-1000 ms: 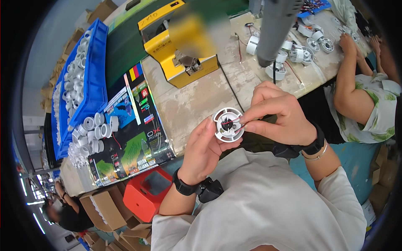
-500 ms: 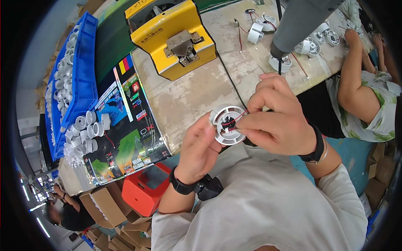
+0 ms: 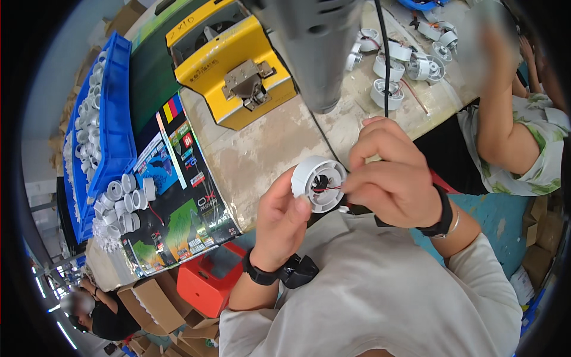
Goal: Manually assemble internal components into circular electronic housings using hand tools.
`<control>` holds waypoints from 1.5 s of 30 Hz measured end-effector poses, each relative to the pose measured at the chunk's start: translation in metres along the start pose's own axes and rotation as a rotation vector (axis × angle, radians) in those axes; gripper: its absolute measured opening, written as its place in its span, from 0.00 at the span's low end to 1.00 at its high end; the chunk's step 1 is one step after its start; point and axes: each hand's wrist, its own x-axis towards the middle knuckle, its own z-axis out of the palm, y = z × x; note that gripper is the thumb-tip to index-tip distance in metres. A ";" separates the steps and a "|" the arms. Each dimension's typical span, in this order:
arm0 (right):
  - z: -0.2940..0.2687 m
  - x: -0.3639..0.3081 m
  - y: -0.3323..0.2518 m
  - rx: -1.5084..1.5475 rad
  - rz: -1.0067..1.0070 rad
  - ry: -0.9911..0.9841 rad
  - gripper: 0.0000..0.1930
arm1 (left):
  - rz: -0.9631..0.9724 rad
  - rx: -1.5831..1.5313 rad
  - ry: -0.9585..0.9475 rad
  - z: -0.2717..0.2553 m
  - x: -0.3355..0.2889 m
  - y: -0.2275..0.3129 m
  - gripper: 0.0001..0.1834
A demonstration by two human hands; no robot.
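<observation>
My left hand is closed around the side of a round white plastic housing, held above the table's near edge. Its spoked open face points toward my right hand, and a dark part sits in the middle. A thin red wire, with a dark one seemingly beside it, runs out of that centre. At the housing's right rim, my right hand pinches the wire between thumb and fingers. The wire's end is hidden behind the fingertips.
A yellow machine stands beyond my hands, a grey cylindrical tool hanging beside it. Loose white rings lie left by a blue bin. Wired white housings sit far right near a co-worker's arm. A red stool stands below.
The housing has tilted, so more of its outer wall shows. My right fingers have shifted from its centre toward its right rim, the wire between them. The grey tool appears further left.
</observation>
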 end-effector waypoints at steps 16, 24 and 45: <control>0.021 -0.013 -0.012 0.084 0.219 0.139 0.05 | 0.647 0.971 0.175 0.008 -0.006 -0.012 0.26; 0.009 -0.005 -0.005 0.041 0.014 0.133 0.06 | 0.600 0.952 0.094 0.022 -0.004 0.004 0.24; -0.026 -0.004 -0.016 -0.108 -0.007 -0.136 0.12 | 0.236 0.145 0.120 -0.002 -0.009 0.006 0.32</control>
